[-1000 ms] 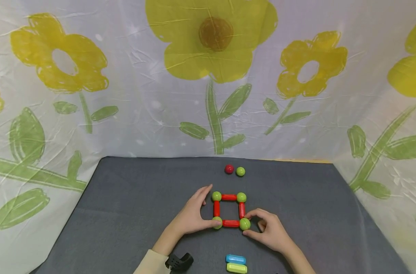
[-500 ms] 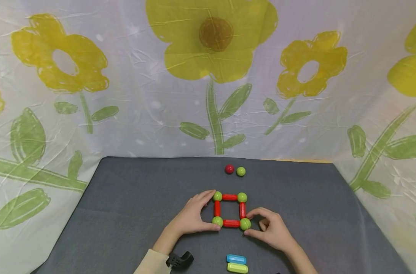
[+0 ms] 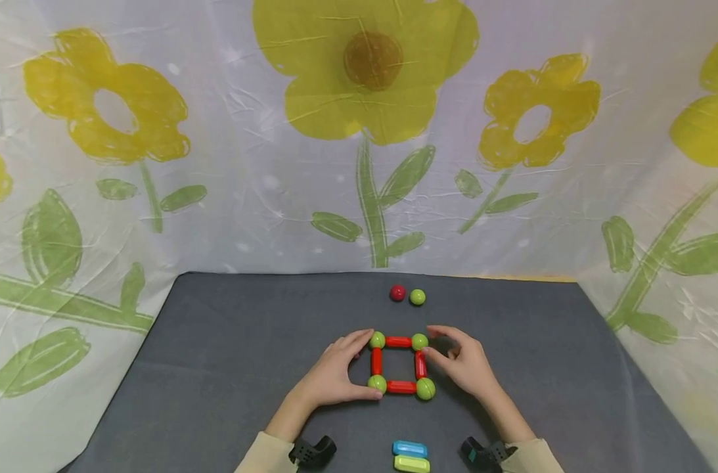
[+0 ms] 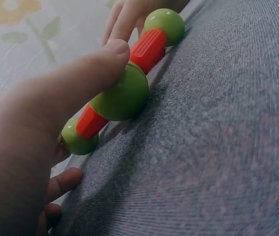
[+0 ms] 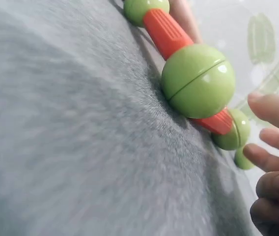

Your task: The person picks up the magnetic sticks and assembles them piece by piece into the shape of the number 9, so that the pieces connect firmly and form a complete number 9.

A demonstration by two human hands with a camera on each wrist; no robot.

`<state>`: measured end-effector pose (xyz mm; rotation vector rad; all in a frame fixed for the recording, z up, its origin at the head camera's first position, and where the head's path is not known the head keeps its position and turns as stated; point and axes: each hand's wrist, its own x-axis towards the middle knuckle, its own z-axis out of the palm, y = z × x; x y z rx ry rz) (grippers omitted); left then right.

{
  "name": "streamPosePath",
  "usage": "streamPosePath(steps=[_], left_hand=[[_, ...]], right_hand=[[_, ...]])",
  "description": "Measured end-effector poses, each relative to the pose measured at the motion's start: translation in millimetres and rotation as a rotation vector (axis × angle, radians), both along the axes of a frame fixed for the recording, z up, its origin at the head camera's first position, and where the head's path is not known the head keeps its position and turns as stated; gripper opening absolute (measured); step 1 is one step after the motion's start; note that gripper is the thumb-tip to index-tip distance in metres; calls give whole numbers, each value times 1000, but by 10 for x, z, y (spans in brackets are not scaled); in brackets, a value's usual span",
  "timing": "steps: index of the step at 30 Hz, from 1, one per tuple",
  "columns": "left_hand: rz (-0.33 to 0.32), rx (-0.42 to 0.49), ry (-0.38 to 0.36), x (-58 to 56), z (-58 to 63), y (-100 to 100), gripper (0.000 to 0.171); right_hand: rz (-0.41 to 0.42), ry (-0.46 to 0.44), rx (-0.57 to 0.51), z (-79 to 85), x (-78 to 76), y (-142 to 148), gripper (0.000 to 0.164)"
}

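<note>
A square of red magnetic rods (image 3: 398,342) with green balls at its corners lies flat on the grey cloth. My left hand (image 3: 335,374) spans its left side, thumb on the near-left ball (image 4: 122,96) and index fingertip at the far-left ball (image 3: 377,339). My right hand (image 3: 466,361) is beside the far-right ball (image 3: 420,341), thumb and index parted on either side of it. In the right wrist view those fingers (image 5: 272,110) stand a little off the ball, the others loosely curled. The near-right ball (image 5: 198,81) has no hand on it.
Behind the square lie a loose red ball (image 3: 397,293) and a loose green ball (image 3: 418,297). Nearer me, a blue rod (image 3: 410,449) and a yellow-green rod (image 3: 412,464) lie side by side. A flower-printed curtain (image 3: 246,197) hangs behind the table.
My right hand has left the near-right ball and moved away from me to the far-right one. My left index finger has closed in on the far-left ball.
</note>
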<state>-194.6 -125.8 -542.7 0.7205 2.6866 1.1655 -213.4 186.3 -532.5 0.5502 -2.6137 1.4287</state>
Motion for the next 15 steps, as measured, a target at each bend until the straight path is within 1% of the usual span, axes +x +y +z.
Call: streamPosePath(steps=[3, 7, 12, 15], left_hand=[[2, -3, 2, 5, -6, 6, 110], [-1, 3, 0, 18, 11, 21, 110], [0, 6, -2, 25, 42, 17, 109], [5, 1, 6, 12, 42, 9, 110]], right_hand=[[3, -28, -8, -42, -68, -40, 39], [-31, -38, -23, -94, -75, -66, 31], [-75, -53, 4, -106, -46, -99, 34], [-83, -45, 33, -99, -57, -122, 34]])
